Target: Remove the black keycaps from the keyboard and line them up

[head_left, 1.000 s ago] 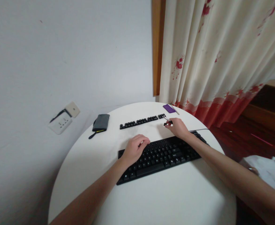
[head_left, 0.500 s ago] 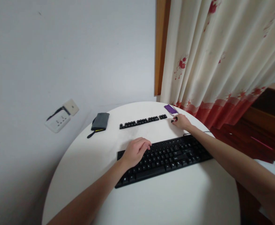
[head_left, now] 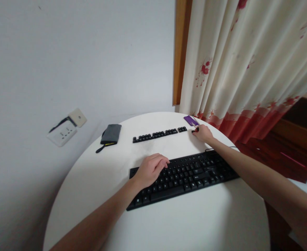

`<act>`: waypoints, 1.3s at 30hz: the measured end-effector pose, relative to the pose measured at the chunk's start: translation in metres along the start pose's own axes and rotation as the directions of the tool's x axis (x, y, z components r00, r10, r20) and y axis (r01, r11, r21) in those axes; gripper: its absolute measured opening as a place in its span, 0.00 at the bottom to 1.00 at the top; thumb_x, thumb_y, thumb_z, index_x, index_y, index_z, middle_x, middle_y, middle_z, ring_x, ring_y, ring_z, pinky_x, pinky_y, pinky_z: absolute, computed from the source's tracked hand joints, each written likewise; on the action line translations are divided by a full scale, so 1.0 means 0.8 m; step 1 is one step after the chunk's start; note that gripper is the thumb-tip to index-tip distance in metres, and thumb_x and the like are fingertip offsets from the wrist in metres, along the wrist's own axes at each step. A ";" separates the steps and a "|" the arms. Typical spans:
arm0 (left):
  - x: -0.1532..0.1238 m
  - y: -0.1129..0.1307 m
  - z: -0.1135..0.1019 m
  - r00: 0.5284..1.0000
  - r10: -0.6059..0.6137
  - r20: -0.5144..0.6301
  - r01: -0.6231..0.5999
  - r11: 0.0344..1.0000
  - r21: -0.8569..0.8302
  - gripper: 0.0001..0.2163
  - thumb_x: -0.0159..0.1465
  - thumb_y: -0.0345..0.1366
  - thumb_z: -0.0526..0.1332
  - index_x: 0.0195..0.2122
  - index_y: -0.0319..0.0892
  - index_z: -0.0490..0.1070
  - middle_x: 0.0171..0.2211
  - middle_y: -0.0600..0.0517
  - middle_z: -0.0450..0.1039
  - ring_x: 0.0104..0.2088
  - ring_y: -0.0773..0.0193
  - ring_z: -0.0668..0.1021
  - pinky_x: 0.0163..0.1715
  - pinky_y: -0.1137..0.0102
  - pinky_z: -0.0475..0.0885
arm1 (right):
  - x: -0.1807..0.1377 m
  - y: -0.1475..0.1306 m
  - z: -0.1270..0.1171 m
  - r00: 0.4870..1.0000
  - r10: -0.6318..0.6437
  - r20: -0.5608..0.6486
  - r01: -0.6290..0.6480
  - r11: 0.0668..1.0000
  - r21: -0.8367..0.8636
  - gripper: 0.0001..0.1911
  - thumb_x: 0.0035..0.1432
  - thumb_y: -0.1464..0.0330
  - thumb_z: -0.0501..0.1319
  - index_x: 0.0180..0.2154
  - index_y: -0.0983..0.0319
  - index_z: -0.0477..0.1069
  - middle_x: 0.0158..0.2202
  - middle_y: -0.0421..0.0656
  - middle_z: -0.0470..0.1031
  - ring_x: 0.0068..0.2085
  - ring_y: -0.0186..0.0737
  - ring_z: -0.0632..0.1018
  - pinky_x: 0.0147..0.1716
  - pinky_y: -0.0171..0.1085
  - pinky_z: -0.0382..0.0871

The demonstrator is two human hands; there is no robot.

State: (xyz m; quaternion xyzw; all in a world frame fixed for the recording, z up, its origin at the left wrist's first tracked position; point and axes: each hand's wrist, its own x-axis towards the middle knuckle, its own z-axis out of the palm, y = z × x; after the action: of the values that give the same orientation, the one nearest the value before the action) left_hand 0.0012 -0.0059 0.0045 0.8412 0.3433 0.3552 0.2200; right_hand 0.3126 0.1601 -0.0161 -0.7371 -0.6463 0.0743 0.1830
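Observation:
A black keyboard lies on the white round table. My left hand rests palm down over its upper left part, fingers curled together and thumb against the index finger. Whether anything is inside those fingers is hidden. Farther off, at the table's right back, my right hand pinches a small black keycap close to the tabletop. To the left of that hand, detached black keycaps stand in a row with small gaps, beyond the keyboard.
Thin metal tools lie across a purple cloth just behind my right hand. A grey pouch with a black strap sits at the left back. A cable runs from the keyboard's far side. A wall and a curtain border the table.
My right hand has shifted very slightly by the end of the keycap row. My left hand stays on the keyboard. The whole view has tilted a little.

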 end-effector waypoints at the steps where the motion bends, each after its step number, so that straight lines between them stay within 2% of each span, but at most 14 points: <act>1: 0.000 0.000 0.000 1.000 0.002 -0.001 -0.002 1.000 0.000 0.14 0.73 0.35 0.50 0.37 0.41 0.74 0.30 0.51 0.77 0.34 0.64 0.77 0.40 0.67 0.71 | 0.003 -0.001 0.000 1.000 0.001 -0.001 -0.001 1.000 -0.002 0.09 0.53 0.65 0.67 0.36 0.63 0.78 0.37 0.50 0.81 0.40 0.47 0.80 0.37 0.36 0.69; 13: 0.000 0.000 0.000 1.000 0.005 0.024 -0.005 1.000 0.006 0.15 0.73 0.36 0.49 0.38 0.41 0.75 0.30 0.51 0.76 0.34 0.63 0.77 0.39 0.67 0.71 | 0.025 -0.006 0.007 1.000 -0.031 0.007 0.031 0.999 -0.019 0.11 0.56 0.63 0.65 0.38 0.63 0.78 0.39 0.52 0.80 0.42 0.48 0.80 0.38 0.37 0.69; 21: 0.001 0.002 -0.001 0.999 0.002 0.040 -0.002 1.000 0.003 0.14 0.73 0.36 0.49 0.39 0.41 0.74 0.30 0.51 0.77 0.34 0.63 0.78 0.39 0.67 0.72 | 0.029 -0.013 0.010 0.999 -0.037 0.007 0.037 0.999 -0.007 0.12 0.57 0.65 0.65 0.41 0.63 0.79 0.40 0.52 0.81 0.43 0.47 0.80 0.38 0.35 0.69; 39: 0.000 0.000 0.001 0.998 -0.030 0.053 0.028 0.999 0.026 0.15 0.73 0.36 0.49 0.39 0.42 0.75 0.30 0.52 0.77 0.32 0.64 0.79 0.37 0.68 0.73 | 0.027 -0.014 0.013 0.999 -0.051 -0.003 0.051 0.998 0.035 0.10 0.56 0.66 0.65 0.39 0.64 0.79 0.38 0.50 0.81 0.41 0.45 0.80 0.39 0.35 0.69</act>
State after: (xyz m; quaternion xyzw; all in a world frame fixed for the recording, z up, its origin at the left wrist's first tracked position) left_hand 0.0018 -0.0059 0.0045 0.8480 0.3539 0.3250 0.2239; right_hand 0.3018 0.1844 -0.0185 -0.7170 -0.6634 0.0803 0.1984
